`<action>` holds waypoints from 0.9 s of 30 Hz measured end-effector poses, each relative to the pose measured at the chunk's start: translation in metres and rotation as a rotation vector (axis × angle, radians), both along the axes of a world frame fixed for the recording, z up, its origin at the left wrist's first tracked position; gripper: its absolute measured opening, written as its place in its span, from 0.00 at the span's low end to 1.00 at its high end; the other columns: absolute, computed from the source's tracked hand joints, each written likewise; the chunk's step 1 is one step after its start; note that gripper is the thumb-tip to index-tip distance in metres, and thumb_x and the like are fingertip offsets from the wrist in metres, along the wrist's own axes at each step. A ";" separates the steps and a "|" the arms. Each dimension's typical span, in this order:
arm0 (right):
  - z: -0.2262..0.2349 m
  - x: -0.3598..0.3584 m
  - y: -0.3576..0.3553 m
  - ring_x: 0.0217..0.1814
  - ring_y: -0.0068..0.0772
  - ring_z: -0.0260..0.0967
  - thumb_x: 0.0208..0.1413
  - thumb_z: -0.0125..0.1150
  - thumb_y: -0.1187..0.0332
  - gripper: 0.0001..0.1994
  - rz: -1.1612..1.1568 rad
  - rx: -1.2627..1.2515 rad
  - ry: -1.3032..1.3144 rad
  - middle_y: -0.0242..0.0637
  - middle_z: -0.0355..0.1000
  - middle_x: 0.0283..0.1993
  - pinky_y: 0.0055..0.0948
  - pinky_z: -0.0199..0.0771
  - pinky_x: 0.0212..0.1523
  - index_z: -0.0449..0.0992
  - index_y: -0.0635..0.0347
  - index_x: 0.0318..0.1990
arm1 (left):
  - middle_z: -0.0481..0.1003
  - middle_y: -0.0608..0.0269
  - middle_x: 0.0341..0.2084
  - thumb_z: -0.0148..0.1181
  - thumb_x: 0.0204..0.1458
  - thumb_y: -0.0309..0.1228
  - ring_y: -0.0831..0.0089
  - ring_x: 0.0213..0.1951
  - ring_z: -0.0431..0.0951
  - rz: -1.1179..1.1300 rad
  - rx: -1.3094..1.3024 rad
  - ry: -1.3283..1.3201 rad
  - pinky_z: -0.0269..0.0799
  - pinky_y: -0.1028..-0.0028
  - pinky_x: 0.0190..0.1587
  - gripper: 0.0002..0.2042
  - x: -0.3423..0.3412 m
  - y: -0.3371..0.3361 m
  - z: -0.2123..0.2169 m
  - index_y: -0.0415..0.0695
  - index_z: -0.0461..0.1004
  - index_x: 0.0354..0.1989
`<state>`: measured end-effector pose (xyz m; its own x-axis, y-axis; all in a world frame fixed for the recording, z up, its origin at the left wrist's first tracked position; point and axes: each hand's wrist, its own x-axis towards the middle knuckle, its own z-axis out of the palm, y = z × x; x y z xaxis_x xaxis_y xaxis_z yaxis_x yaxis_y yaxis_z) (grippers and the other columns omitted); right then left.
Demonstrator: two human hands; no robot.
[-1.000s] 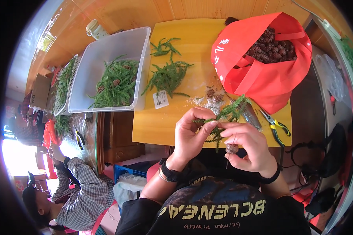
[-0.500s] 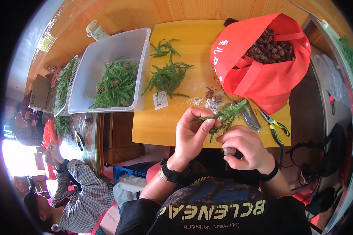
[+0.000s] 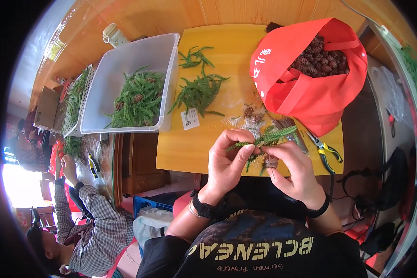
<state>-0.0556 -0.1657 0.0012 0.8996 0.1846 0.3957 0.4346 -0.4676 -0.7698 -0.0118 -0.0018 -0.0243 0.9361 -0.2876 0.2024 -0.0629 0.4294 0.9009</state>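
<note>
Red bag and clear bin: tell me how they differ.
The red bag is soft and creased; the bin is a stiff, translucent box. The bag holds a heap of brown cones; the bin holds mostly green sprigs with a few cones. The bag sits to the person's right, the bin to the left. Both are open on top.

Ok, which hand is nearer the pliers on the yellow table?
Right. The right hand is left of the pliers, not touching them; the left hand is farther left, pinching a green sprig.

Tabletop (image 3: 185, 150) left of the fingers (image 3: 234, 135) is passable; red bag (image 3: 326, 99) and pliers (image 3: 323, 149) obstruct the right.
</note>
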 end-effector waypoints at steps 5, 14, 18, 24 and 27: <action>0.002 0.001 -0.004 0.31 0.34 0.70 0.41 0.60 0.78 0.14 0.063 0.018 0.016 0.41 0.68 0.36 0.27 0.71 0.34 0.70 0.65 0.39 | 0.67 0.60 0.36 0.54 0.52 0.21 0.75 0.34 0.72 0.035 0.029 -0.043 0.70 0.76 0.40 0.06 0.000 -0.002 0.001 0.38 0.65 0.36; -0.006 0.004 -0.001 0.30 0.33 0.71 0.40 0.62 0.79 0.17 -0.020 0.046 -0.089 0.43 0.70 0.36 0.26 0.71 0.32 0.68 0.67 0.41 | 0.73 0.58 0.28 0.59 0.40 0.12 0.67 0.33 0.74 0.228 0.336 -0.357 0.70 0.74 0.36 0.08 0.003 0.000 0.006 0.36 0.70 0.29; -0.015 0.002 -0.002 0.36 0.36 0.74 0.41 0.65 0.79 0.24 -0.070 0.075 -0.199 0.46 0.70 0.41 0.27 0.73 0.36 0.63 0.70 0.48 | 0.74 0.58 0.27 0.60 0.37 0.12 0.65 0.31 0.75 0.254 0.421 -0.486 0.70 0.73 0.35 0.10 0.004 -0.001 0.013 0.37 0.71 0.29; -0.007 0.008 0.003 0.37 0.38 0.73 0.41 0.64 0.81 0.27 -0.125 0.021 -0.213 0.47 0.71 0.44 0.27 0.73 0.36 0.63 0.69 0.52 | 0.74 0.58 0.27 0.59 0.37 0.12 0.64 0.31 0.75 0.232 0.424 -0.529 0.70 0.73 0.35 0.11 0.008 0.000 0.018 0.37 0.71 0.29; 0.003 0.012 0.003 0.34 0.40 0.71 0.38 0.64 0.82 0.28 -0.111 -0.112 -0.219 0.46 0.71 0.45 0.28 0.71 0.33 0.65 0.67 0.52 | 0.74 0.58 0.27 0.59 0.37 0.12 0.64 0.31 0.75 0.217 0.425 -0.535 0.70 0.72 0.35 0.11 0.009 0.001 0.018 0.38 0.71 0.29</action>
<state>-0.0434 -0.1631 0.0044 0.8117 0.1433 0.5662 0.5267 -0.5984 -0.6037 -0.0026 -0.0008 -0.0060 0.7851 -0.2617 0.5614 -0.5868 -0.0243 0.8094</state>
